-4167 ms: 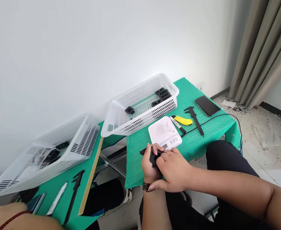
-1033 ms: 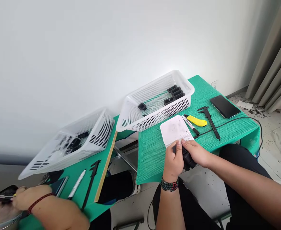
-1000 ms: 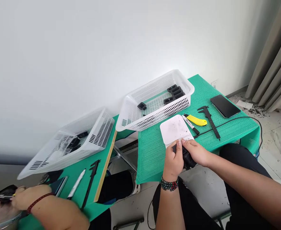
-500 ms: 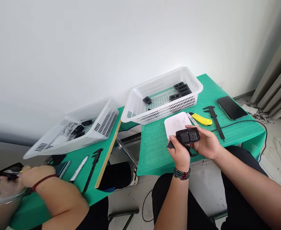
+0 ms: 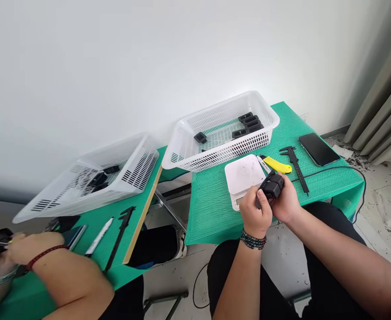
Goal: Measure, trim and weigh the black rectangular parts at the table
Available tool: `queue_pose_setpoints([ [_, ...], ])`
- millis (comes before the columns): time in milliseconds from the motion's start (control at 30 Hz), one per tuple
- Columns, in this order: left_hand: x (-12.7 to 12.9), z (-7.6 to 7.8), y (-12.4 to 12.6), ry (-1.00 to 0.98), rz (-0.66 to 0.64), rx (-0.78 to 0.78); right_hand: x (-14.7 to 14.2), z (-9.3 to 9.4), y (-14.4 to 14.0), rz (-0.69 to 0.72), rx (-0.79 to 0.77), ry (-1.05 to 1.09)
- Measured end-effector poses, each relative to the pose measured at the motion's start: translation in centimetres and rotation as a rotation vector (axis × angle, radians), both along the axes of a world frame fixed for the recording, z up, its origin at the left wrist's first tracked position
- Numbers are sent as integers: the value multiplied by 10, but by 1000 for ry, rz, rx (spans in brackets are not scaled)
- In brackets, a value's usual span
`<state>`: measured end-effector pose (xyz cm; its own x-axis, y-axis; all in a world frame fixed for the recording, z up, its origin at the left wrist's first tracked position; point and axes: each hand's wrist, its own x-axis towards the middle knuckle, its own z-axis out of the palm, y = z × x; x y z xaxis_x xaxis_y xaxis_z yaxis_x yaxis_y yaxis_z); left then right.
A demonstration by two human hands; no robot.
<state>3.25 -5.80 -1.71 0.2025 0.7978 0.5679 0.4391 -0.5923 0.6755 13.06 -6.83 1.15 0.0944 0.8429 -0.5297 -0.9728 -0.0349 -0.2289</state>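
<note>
Black plastic part (image 5: 272, 186): held in the air just above the near right corner of the white scale (image 5: 245, 178), between both hands; not resting on the pan.
Left hand (image 5: 256, 214): fingers curled, thumb and forefinger pinching the near end of the part; a thin dark tool seems to be gripped with it, too small to be sure.
Right hand (image 5: 285, 204): cupped under and behind the part, fingertips pressed against its far side.
Step in hand: judged to be inspection or trimming of the part, ahead of weighing or measuring.
Next move: a steady two-handed grip is called for while the part is turned; if it is to be weighed, it must be set flat on the pan and both hands drawn clear.
Tools within reach: yellow utility knife (image 5: 278, 165), marker (image 5: 262, 163) and black caliper (image 5: 297, 163), laid on the green mat (image 5: 212, 204) right of the scale.
White basket (image 5: 195, 158): behind the scale, several like parts lying inside.
Phone (image 5: 318, 149): far right, beside a cable.
Co-worker's hand (image 5: 25, 249): at the left table, closed on a dark object.
</note>
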Motion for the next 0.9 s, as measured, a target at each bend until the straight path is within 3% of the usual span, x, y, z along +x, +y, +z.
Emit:
queue_pose_setpoints([
  [267, -9, 20, 0, 32, -137, -174, -7, -5, -2, -62, -70, -175],
  [400, -13, 25, 1, 58, -174, -262, -5, -5, -5, -148, -27, -508],
  [467, -17, 27, 3, -10, -184, -307, -9, -7, -10, -83, 75, -687],
  [667, -34, 30, 20, -218, -76, -423, -33, -17, -31, 451, 372, -856],
  [733, -34, 26, 26, -285, -122, -532, -39, -20, -34, 482, 356, -853],
  [833, -30, 20, 32, -439, -319, -725, -41, -22, -34, 440, 282, -819],
  [900, -26, 19, 33, -568, -372, -775, -38, -21, -32, 418, 257, -794],
])
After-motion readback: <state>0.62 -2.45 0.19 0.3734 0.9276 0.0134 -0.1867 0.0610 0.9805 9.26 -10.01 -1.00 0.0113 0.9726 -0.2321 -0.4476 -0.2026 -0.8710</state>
